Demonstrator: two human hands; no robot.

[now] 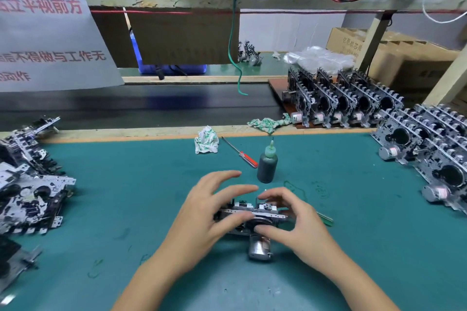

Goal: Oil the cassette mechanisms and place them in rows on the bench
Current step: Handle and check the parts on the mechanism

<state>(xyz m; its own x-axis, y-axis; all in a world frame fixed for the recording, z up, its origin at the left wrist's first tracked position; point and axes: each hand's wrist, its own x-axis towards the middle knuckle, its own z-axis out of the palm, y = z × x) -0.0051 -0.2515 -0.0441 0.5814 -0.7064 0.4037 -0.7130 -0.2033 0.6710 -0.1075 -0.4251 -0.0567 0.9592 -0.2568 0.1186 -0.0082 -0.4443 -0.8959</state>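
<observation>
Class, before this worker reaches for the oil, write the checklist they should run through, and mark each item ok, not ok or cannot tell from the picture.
1. Mechanism held steady: ok, left hand and right hand both grip it above the green mat.
2. Oil bottle within reach and upright: ok, it stands just beyond the hands.
3. Bottle nozzle uncapped: cannot tell.
4. A hand free to lift the bottle: not ok, both are occupied.
5. Space in the rows on the right: cannot tell.
6. Unoiled pile on the left kept apart from the rows: ok.
</observation>
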